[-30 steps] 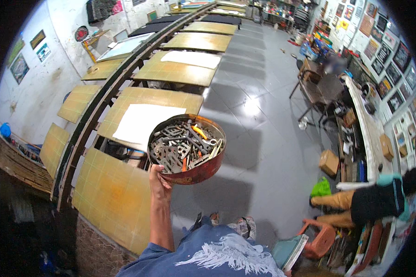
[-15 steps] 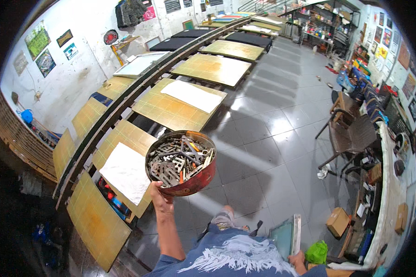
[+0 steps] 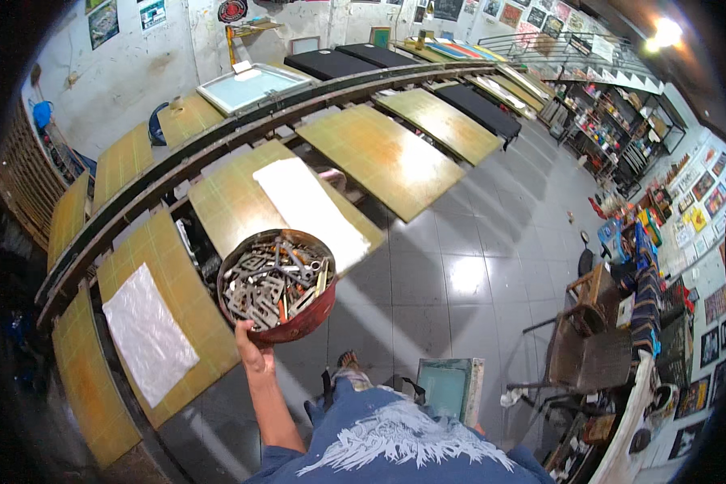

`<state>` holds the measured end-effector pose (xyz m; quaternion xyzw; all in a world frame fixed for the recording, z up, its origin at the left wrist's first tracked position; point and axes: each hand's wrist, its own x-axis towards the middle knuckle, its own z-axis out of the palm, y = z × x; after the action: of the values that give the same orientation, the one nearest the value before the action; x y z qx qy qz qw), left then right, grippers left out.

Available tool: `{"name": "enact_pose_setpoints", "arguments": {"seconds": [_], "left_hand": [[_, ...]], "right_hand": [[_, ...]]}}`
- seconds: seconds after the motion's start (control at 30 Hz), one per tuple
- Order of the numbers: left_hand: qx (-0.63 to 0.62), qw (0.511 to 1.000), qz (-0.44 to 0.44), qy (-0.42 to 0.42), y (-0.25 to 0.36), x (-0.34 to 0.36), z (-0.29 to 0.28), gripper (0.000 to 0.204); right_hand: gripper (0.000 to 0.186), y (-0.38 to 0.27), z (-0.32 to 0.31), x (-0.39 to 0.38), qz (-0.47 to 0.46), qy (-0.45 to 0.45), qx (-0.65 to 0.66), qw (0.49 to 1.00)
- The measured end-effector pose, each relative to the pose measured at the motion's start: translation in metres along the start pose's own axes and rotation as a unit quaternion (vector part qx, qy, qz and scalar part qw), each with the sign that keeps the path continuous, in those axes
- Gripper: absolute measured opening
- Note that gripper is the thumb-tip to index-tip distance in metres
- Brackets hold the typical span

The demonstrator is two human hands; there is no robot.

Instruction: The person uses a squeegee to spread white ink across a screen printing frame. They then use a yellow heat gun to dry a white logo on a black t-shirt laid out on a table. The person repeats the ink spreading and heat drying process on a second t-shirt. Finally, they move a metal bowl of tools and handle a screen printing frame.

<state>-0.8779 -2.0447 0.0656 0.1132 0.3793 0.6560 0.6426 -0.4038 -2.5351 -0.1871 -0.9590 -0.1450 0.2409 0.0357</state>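
Observation:
My left hand (image 3: 253, 348) is closed on the near rim of a round red metal tin (image 3: 308, 319), held up in front of me at the left. Loose metal hardware (image 3: 270, 274) fills the tin: brackets, wrenches and small parts, with a few orange pieces among them. Low at my right side is a screen-printing frame (image 3: 477, 387) with a pale rim and greenish mesh. My right hand (image 3: 480, 430) grips that frame; only a sliver of the hand shows, the rest hidden behind the frame and my shirt.
A long rail (image 3: 218, 129) carries tilted yellowish boards (image 3: 383, 153) along the left. White sheets (image 3: 149, 335) lie on two of them. Grey tiled floor (image 3: 427, 282) runs on my right. A dark chair (image 3: 589, 355) and cluttered shelves (image 3: 621, 137) stand farther right.
The view has shifted along the row and turned. The tin, still in my left hand, now shows lower and further left. The frame appears closer to my body, with less of my right hand showing.

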Motion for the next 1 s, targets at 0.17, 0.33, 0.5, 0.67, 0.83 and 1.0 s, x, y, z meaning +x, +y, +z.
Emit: {"name": "enact_pose_setpoints", "arguments": {"seconds": [0.17,0.33,0.5,0.67,0.83,1.0], "left_hand": [[0.001,0.999,0.015,0.046,-0.023,0.055,0.021,0.027],[0.253,0.950,-0.100,0.151,-0.016,0.060,0.036,0.027],[0.662,0.676,-0.124,0.299,0.003,0.031,0.079,0.076],[0.651,0.634,0.187,0.372,0.019,0.032,0.213,0.079],[0.553,0.810,0.190,0.043,-0.135,0.115,0.363,0.052],[0.526,0.798,-0.036,-0.290,-0.375,0.109,0.492,0.042]], "right_hand": [[0.078,-0.102,-0.113,0.050,-0.035,-0.027,0.025,0.999],[0.073,-0.147,-0.179,0.124,-0.051,-0.031,0.002,0.998],[0.076,-0.178,-0.205,0.225,-0.075,-0.060,0.006,0.995],[0.077,-0.197,-0.218,0.299,-0.059,-0.064,-0.048,0.995],[0.076,-0.216,-0.246,0.366,-0.068,-0.105,0.063,0.990],[0.066,-0.239,-0.287,0.424,-0.119,-0.049,0.051,0.990]]}}
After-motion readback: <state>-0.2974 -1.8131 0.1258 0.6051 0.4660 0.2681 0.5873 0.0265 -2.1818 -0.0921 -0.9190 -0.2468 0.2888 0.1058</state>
